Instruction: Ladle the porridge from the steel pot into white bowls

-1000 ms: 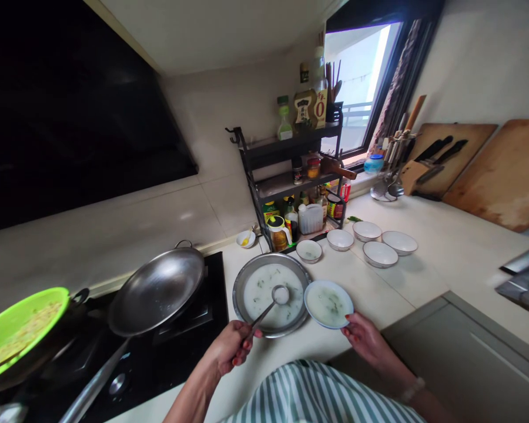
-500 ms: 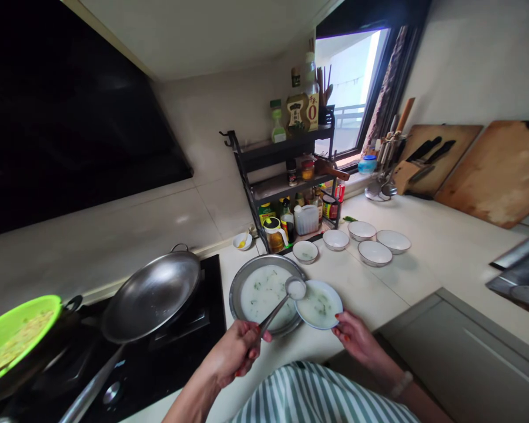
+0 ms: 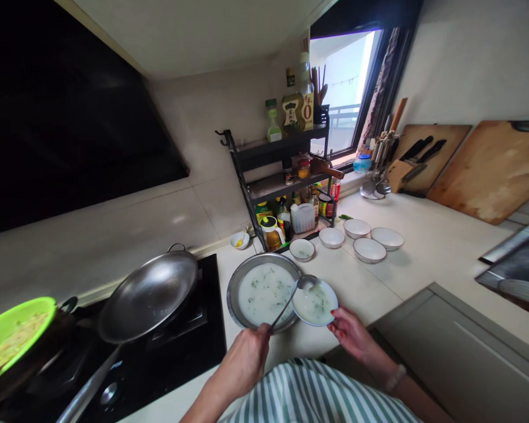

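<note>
My left hand [image 3: 248, 355] is closed round the handle of a metal ladle [image 3: 286, 306]. The ladle's cup is tipped over the near white bowl, which holds pale, milky soup with green bits. By its right rim, my right hand [image 3: 351, 332] grips that bowl [image 3: 330, 316], thumb on the edge and fingers underneath. Directly to the left stands a wide metal basin [image 3: 234, 296] of the same white soup with green pieces. The held bowl overlaps the basin's right rim in view; whether they touch I cannot tell.
Several small bowls [image 3: 369, 250] stand on the counter behind, one [image 3: 302, 250] with some soup. A spice rack [image 3: 268, 189] is at the wall. On the left are a wok [image 3: 152, 296] on the stove and a green colander [image 3: 35, 314]. Cutting boards [image 3: 489, 170] and knives [image 3: 423, 148] stand right.
The ladle, earlier level and full of white soup at the bowl's left edge, has moved right and tipped over the bowl. My left hand has turned and shifted right. The view has shifted slightly.
</note>
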A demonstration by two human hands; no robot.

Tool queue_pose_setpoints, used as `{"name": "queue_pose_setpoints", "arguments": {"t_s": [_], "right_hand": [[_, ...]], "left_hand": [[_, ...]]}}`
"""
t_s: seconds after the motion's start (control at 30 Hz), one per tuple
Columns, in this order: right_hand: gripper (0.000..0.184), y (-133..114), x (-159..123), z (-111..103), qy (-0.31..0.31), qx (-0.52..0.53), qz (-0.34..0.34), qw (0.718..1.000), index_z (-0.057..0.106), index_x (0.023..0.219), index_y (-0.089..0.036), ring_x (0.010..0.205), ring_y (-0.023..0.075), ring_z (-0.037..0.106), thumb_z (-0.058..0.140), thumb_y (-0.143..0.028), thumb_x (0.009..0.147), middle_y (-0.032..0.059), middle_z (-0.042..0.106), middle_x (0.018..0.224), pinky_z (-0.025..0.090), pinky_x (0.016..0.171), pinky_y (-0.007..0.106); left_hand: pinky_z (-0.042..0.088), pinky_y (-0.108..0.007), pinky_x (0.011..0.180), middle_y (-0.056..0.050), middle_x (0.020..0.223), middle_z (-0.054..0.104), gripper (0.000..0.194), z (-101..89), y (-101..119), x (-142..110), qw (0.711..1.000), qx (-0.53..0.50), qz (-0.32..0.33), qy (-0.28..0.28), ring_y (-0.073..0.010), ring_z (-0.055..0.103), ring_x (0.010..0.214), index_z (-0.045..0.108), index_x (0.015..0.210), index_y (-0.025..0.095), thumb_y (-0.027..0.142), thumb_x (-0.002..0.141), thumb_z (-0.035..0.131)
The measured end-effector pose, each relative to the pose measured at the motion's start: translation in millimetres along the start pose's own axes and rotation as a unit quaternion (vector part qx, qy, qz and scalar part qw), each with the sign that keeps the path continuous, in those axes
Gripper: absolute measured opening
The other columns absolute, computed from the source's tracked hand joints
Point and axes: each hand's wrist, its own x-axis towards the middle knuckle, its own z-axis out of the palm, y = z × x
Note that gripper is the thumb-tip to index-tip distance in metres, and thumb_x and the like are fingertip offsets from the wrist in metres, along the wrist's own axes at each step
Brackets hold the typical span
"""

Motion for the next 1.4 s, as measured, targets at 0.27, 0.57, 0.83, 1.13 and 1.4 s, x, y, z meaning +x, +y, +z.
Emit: {"name": "queue_pose_setpoints", "arguments": {"t_s": [0.27,0.57,0.83,1.13,1.4], "right_hand": [[0.021,-5.3,-3.2,-1.6,-0.008,-0.028,-0.011,1.0,0.055,0.065,-0.025,0.054,0.0148,0.05,0.071,-0.03,0.052,-0.002,0.059,0.061,0.033,0.047,0.028],[0.023,-6.2,0.2,-12.4,0.003,-0.012,-0.002,1.0,0.057,0.064,-0.024,0.049,0.0133,0.048,0.074,-0.029,0.05,-0.0034,0.058,0.057,0.031,0.044,0.028],[0.026,-2.6,-0.8,-24.4,0.017,-0.005,0.003,1.0,0.058,0.063,-0.024,0.049,0.0135,0.05,0.078,-0.029,0.049,-0.0036,0.059,0.055,0.034,0.046,0.028],[0.022,-3.5,-1.8,-25.6,0.022,-0.016,0.0,1.0,0.057,0.061,-0.024,0.048,0.0141,0.051,0.075,-0.031,0.05,-0.003,0.058,0.053,0.035,0.045,0.028],[0.028,-4.4,-0.4,-20.3,0.011,-0.017,0.011,1.0,0.056,0.062,-0.023,0.046,0.0132,0.051,0.079,-0.031,0.047,-0.0037,0.058,0.051,0.035,0.041,0.025]], "left_hand": [[0.017,-0.019,0.037,0.01,0.05,0.035,0.056,-1.2,-35.6,9.0,0.941,-0.305,-0.145,0.012,-0.0038,0.02,0.035,0.057,0.095,0.012,0.066,0.079,0.049],[0.024,-0.019,0.039,0.004,0.051,0.044,0.024,9.6,-65.0,17.9,0.965,-0.082,-0.248,0.033,-0.0055,0.032,0.037,0.06,0.077,0.012,0.024,0.088,0.043],[0.019,-0.019,0.035,0.007,0.047,0.041,0.022,20.2,-69.6,24.0,0.946,-0.184,-0.268,0.003,-0.005,0.028,0.033,0.057,0.076,0.012,0.027,0.087,0.044],[0.011,-0.018,0.035,0.01,0.044,0.037,0.018,2.1,-63.4,16.8,0.874,-0.387,-0.294,-0.009,-0.0016,0.021,0.032,0.06,0.073,0.011,0.027,0.079,0.055],[0.008,-0.017,0.035,0.01,0.044,0.037,0.014,-8.7,-58.3,12.5,0.85,-0.425,-0.309,-0.002,-0.0009,0.019,0.033,0.062,0.074,0.01,0.023,0.076,0.057]]}}
